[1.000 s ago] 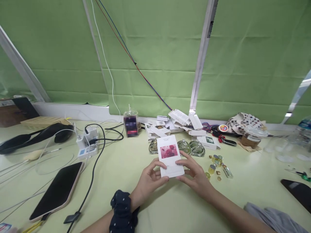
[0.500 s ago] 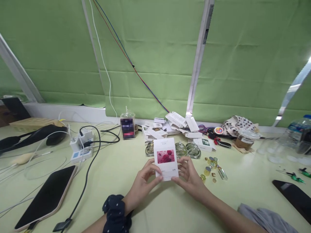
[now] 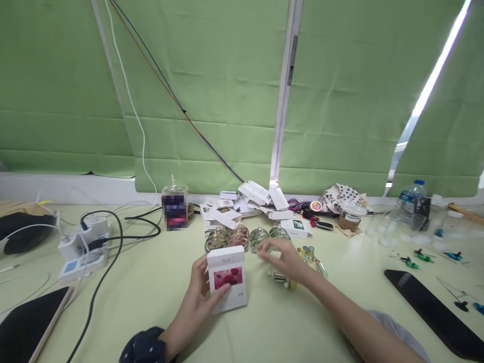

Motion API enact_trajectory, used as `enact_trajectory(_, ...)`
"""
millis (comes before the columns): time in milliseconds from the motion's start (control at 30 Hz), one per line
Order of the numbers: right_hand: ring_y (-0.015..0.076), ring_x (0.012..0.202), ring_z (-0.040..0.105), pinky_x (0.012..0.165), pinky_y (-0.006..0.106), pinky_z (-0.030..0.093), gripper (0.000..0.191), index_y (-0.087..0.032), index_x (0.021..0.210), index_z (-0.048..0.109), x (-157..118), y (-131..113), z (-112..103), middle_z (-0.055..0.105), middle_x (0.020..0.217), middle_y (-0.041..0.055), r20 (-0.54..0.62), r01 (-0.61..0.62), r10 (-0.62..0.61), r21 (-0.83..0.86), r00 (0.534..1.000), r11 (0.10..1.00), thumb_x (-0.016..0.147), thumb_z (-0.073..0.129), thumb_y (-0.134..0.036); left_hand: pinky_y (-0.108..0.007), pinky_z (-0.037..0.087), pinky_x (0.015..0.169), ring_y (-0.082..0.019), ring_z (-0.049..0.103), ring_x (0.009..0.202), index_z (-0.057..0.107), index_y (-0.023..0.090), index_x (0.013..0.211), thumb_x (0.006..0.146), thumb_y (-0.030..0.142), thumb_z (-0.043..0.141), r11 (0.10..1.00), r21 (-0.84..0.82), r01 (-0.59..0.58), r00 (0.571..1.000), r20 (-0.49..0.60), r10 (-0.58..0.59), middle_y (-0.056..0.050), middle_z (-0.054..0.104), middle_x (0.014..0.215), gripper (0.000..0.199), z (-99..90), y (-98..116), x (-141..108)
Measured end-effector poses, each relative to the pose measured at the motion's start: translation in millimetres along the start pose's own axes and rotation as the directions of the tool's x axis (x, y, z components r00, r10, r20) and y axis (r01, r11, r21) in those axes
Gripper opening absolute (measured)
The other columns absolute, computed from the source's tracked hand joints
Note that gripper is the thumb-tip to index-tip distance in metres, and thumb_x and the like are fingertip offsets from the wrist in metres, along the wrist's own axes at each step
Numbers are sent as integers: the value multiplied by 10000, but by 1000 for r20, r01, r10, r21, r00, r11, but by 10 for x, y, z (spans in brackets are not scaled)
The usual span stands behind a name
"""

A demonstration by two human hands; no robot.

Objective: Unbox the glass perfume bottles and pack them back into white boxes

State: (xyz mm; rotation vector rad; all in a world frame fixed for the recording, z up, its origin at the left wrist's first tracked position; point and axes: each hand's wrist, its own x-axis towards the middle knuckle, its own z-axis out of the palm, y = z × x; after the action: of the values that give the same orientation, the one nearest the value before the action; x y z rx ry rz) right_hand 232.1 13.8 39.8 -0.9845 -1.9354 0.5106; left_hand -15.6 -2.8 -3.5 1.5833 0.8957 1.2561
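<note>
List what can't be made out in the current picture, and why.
All in the head view:
White box: fine print too small; back faces away; inside hidden by its walls.
Left hand: some fingers hidden behind the box.
Rightmost glass dish: lower part covered by the right hand.
Drink cup: front lost to pixelation.
Dark-screened device: cut off by the left edge.

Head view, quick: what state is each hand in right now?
Left hand: closed, holding the white box with the rose picture.
Right hand: open, fingers loosely bent, nothing visible in it.
</note>
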Motion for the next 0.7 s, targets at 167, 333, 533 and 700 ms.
enact_trajectory(167,215,776,634,760,337,479,281,-207,774,577,284,687,-650,676,792,57,-388,-167,53,-265,920,950,861,485,-458,-374,487,940,-264,555,1132,416,294,1223,759,263,696,1000,19,2,1000,24,-3,-68,554,1236,542,-27,-57,10)
enact_trajectory(333,250,882,609,846,376,450,281,-190,856,571,452,1310,-914,663,902,104,-444,-238,95,-278,891,931,820,495,-458,-373,500,904,-279,567,1095,507,270,1151,681,320,751,1000,2,20,997,-80,-19,-64,602,1156,531,19,8,27)
enact_trajectory(533,280,1100,537,892,377,436,484,-158,1052,525,779,1719,-886,594,1144,153,-462,-401,284,-176,840,899,710,624,-486,-355,514,836,-271,570,1047,493,273,1098,614,365,784,1000,1,-8,977,-212,8,-52,601,1081,572,90,70,29)
enact_trajectory(700,311,1100,546,871,365,446,706,-129,1123,482,1090,1872,-890,583,1162,189,-477,-569,479,-56,737,820,590,725,-522,-349,498,871,-248,566,1035,493,259,1036,639,346,772,997,71,-31,979,-197,45,-48,562,1102,493,27,7,10)
